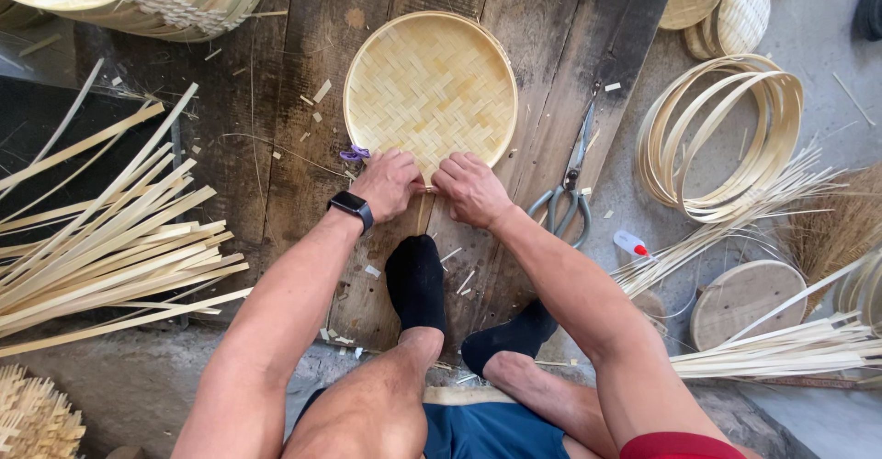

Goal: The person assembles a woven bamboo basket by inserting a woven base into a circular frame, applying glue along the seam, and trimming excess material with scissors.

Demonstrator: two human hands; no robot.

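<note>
One round woven bamboo tray (pixel 430 87) lies flat on the dark wooden boards (pixel 276 147), open face up, with no long axis to speak of. Both hands pinch its near rim: left hand (pixel 387 183) and right hand (pixel 470 188), fingers curled tight on the edge, side by side. A thin strip (pixel 421 213) runs from between them toward the two black-socked feet. One pair of scissors (pixel 570 179) lies just right. Bamboo hoops (pixel 721 137) are stacked farther right, loose strips (pixel 110 238) fan out left.

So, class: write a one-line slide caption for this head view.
Both hands, left hand and right hand, press the near rim of a round woven bamboo tray on dark planks, scissors alongside.
</note>
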